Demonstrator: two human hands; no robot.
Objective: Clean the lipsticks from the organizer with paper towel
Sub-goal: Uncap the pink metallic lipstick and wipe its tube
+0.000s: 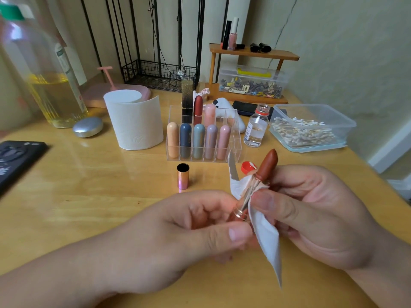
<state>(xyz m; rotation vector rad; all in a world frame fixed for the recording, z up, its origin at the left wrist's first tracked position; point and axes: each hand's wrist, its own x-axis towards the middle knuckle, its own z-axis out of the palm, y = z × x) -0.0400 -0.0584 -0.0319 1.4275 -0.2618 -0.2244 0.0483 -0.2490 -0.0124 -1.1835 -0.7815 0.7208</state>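
lipstick (268, 165) being pinched steady by left hand (195, 232) | paper towel (265, 237) being clamped round its tube by right hand (315, 210), to wipe

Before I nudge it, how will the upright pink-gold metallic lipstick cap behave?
The pink-gold metallic lipstick cap stands narrow and tall, so probably tips easily. Cylindrical, it would likely roll on the glossy wooden table. Hollow, probably light.

Bare wooden tabletop (89, 196) lies open at left; upright pink-gold lipstick cap (183, 176) and clear acrylic organizer (234, 150) stand ahead.
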